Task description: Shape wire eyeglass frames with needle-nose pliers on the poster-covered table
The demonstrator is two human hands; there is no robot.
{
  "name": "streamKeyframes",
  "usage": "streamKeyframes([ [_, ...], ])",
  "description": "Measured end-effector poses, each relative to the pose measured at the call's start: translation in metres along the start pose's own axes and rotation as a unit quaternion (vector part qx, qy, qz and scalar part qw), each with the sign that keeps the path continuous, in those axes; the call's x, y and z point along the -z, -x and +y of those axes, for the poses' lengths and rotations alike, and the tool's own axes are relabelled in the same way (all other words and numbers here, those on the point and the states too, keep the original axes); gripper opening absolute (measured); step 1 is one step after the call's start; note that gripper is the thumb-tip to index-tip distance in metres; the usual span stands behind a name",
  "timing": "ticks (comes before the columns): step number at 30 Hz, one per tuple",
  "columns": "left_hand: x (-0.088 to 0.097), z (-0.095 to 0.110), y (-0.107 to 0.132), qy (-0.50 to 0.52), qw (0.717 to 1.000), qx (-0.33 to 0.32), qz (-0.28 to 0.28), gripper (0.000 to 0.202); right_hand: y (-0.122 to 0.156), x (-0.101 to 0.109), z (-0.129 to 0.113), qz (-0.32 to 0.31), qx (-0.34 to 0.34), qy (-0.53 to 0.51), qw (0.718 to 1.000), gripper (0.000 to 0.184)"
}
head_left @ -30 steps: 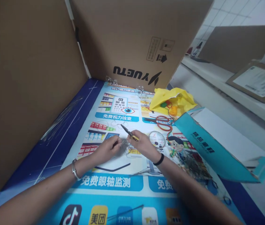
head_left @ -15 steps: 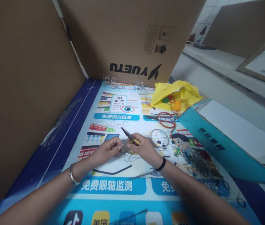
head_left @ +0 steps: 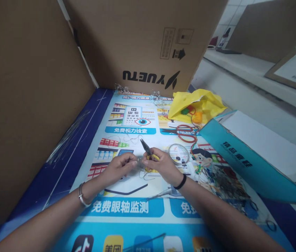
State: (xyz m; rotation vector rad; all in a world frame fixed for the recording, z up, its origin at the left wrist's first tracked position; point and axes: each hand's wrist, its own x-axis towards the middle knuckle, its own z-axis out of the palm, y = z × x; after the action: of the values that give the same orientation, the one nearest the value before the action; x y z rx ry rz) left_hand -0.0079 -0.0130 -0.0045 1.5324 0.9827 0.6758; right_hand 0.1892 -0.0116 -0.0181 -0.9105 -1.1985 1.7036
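Observation:
My right hand (head_left: 160,166) is closed around needle-nose pliers (head_left: 148,148) with yellow handles, their dark jaws pointing up and away to the left. Opposite it, the fingers of my left hand (head_left: 123,166) pinch one side of a small piece of thin wire (head_left: 140,162). The wire sits between both hands, and the right fingertips touch its other side. Its shape is blurred, and a loose wire end curls below the right hand. A wire ring (head_left: 178,154) lies just right of the pliers. Farther back rest red-handled scissors (head_left: 186,133).
A yellow bag (head_left: 210,101) with coloured thread stands behind the scissors. A turquoise box (head_left: 242,157) borders the right side, near a tangle of dark wire (head_left: 226,185). Straight wires (head_left: 67,136) lie at left. Cardboard walls (head_left: 142,42) enclose the back and left.
The pliers in my right hand have turned, their tips swinging slightly right and up. My left hand has shifted very little, still pinching the wire.

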Motion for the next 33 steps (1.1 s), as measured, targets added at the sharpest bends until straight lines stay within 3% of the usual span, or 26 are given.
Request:
streamKeyframes([
  [4, 0.0018, -0.0037, -0.0011, -0.059, 0.997, -0.047, 0.036, 0.017, 0.0002, -0.0008, -0.001, 0.005, -0.003, 0.012, 1.0, 0.025],
  [7, 0.001, -0.0036, -0.002, -0.078, 0.994, -0.074, 0.027, 0.014, 0.0013, -0.0018, -0.0018, 0.003, 0.001, 0.0, 1.0, 0.028],
  [16, -0.0019, -0.0016, 0.0014, 0.068, 0.997, 0.003, 0.041, 0.016, 0.0041, -0.0042, -0.0026, -0.023, -0.004, 0.013, 1.0, 0.03],
  [21, -0.002, -0.0002, -0.0005, 0.085, 0.996, 0.013, 0.023, 0.018, 0.0033, -0.0026, -0.0007, -0.015, -0.012, -0.025, 1.0, 0.03],
  [29, -0.0054, -0.0001, 0.0031, -0.052, 0.999, 0.007, 0.009, 0.015, 0.0017, -0.0003, -0.0036, 0.015, 0.005, -0.004, 1.0, 0.028],
  [33, -0.0072, -0.0034, 0.0038, -0.141, 0.989, -0.03, 0.017, 0.011, 0.0034, -0.0053, -0.0045, 0.003, 0.001, 0.027, 1.0, 0.028],
])
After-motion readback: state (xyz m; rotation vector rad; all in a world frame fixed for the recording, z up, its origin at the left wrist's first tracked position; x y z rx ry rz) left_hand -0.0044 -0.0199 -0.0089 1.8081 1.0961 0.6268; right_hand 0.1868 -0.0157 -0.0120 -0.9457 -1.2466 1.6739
